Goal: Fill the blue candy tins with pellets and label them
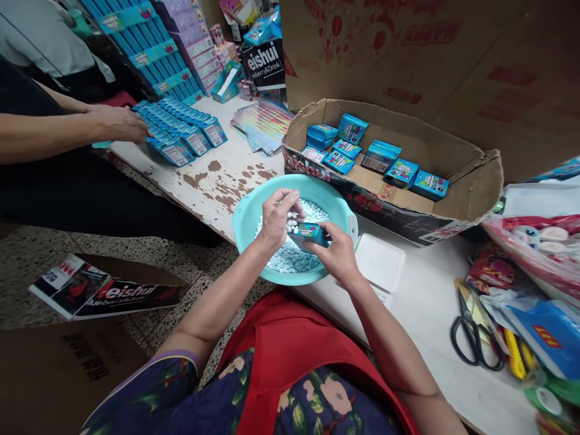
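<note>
The bare left hand [278, 219] is bent like a cup, with a few small, round, white pieces [293, 225] tucked in by its palm and fingers. The bare right hand [336, 249] grips a small, bright blue card box [307, 233], with its thumb on the near side and its fingers on the far side. The box is right beside the left hand, and I cannot tell how wide its near-hand end opens.

Under both hands is a round, light teal plastic bowl [246, 219] with lots of tiny white and pale blue pieces [296, 262] in it. That is a good spot to work, because any piece that slips should just drop back in.

The pieces look easy to roll, so a snug cup with no gaps between the fingers is best. Small, slow tips of the palm should spill less than one big tip. The right hand should hold the box firmly but softly, since thin card may squash. Holding both hands low and close together over the bowl helps too.
</note>
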Action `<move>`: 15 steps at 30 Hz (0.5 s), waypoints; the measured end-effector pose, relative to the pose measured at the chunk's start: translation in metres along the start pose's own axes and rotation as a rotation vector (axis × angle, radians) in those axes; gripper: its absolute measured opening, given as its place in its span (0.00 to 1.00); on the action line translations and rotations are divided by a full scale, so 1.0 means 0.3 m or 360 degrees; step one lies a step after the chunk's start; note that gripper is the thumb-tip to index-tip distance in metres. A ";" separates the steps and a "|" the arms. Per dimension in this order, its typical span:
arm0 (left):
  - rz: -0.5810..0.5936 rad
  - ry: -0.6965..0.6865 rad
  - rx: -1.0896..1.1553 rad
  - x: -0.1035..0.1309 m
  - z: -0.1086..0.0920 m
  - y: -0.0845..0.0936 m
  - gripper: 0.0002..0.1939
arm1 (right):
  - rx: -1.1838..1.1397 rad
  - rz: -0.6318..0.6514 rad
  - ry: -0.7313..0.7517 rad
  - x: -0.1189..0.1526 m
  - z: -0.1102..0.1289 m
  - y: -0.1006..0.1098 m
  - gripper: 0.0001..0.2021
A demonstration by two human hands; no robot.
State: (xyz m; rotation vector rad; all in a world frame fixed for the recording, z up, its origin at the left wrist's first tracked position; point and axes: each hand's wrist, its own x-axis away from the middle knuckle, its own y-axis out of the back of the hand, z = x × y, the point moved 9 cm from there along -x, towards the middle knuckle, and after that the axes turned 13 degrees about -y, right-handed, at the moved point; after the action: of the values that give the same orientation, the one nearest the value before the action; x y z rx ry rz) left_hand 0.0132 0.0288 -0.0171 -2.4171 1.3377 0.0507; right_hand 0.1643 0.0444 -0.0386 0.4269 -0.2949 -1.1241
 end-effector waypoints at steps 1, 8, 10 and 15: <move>0.0000 0.0013 -0.0001 0.001 0.001 0.001 0.13 | -0.0009 0.0005 -0.0005 0.000 -0.002 0.000 0.16; 0.0023 0.0057 -0.0026 0.022 0.004 -0.022 0.12 | -0.0099 0.0015 -0.0093 -0.011 -0.027 -0.010 0.16; 0.0047 0.0053 -0.0006 0.024 -0.005 -0.028 0.12 | -0.0143 0.0020 -0.0114 -0.015 -0.033 -0.010 0.16; 0.0175 0.0051 -0.0540 -0.027 -0.006 0.084 0.15 | -0.0448 0.0000 -0.0150 -0.009 -0.051 0.041 0.18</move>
State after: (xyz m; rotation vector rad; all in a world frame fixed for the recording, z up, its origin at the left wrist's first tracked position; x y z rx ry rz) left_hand -0.0123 0.0226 -0.0217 -2.6226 1.5854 0.2910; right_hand 0.1798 0.0542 -0.0464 0.1250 -0.2144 -1.1680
